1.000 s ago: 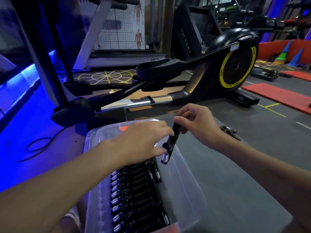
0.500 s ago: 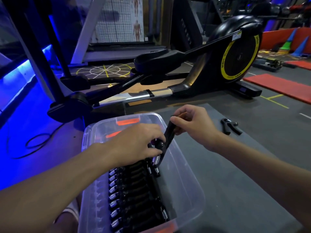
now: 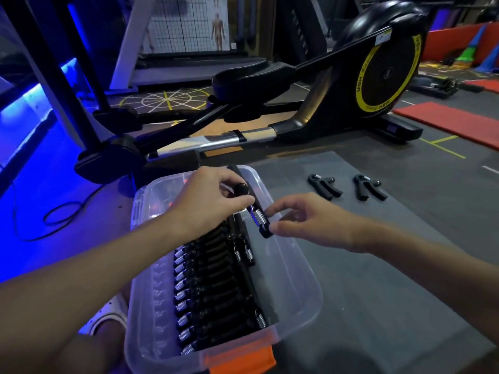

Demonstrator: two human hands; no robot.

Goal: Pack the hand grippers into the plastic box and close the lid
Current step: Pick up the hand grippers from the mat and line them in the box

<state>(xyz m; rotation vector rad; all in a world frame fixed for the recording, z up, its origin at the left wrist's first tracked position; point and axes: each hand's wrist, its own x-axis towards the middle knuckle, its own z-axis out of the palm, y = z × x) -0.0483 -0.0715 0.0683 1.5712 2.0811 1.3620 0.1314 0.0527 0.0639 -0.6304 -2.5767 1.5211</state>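
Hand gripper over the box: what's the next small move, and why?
Probably lower the held hand gripper into the free space at the far end of the packed row in the plastic box. Both the left hand and right hand pinch it just above that space, spring end down, so it isn't seated yet. Two more grippers wait on the mat.

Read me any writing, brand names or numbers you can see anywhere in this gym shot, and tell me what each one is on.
"MBH": yellow ring of the black flywheel cover on the elliptical trainer, printed twice, at the left side and the bottom.
Small script after each "MBH" on the ring: too blurred to read.
White sticker on the trainer's arm: too small to read.
Body chart poster on the back wall: figures and a grid only, no legible words.
Hand grippers and plastic box: no text visible.
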